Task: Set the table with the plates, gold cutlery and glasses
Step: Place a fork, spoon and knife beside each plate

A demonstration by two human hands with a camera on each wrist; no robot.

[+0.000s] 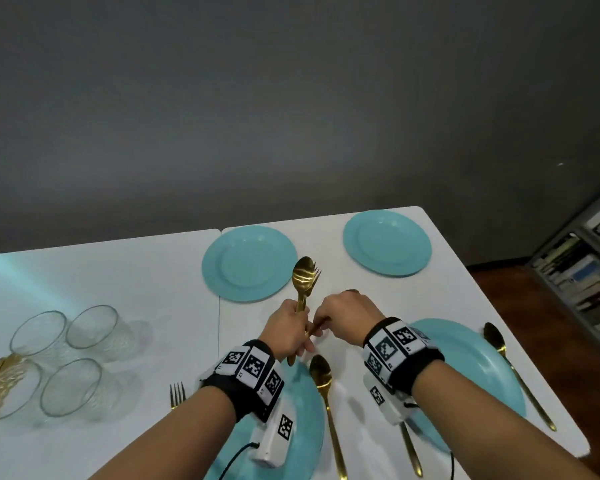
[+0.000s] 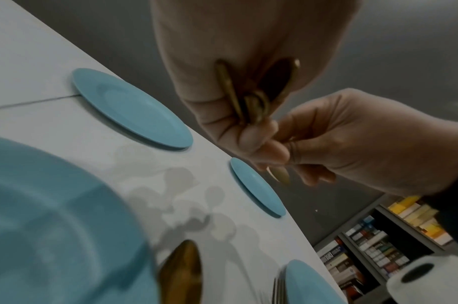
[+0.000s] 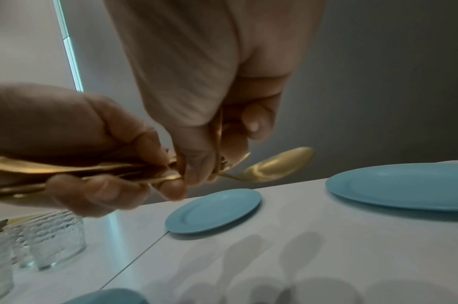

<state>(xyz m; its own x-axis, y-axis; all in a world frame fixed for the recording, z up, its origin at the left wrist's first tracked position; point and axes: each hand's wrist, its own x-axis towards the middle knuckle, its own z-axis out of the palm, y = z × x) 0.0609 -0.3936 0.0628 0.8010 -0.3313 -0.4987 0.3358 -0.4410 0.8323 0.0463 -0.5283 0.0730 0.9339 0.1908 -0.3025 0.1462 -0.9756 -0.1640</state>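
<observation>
Both hands gripping gold cutlery bundle, four plates, four glasses

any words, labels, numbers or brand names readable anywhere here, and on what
No text here can be read.
Wristbands: black-and-white square code markers only, no letters or numbers.
Book spines on the shelf: there is print, but too small and blurred to read.
Blue plates, gold cutlery, glasses: no markings visible.
</observation>
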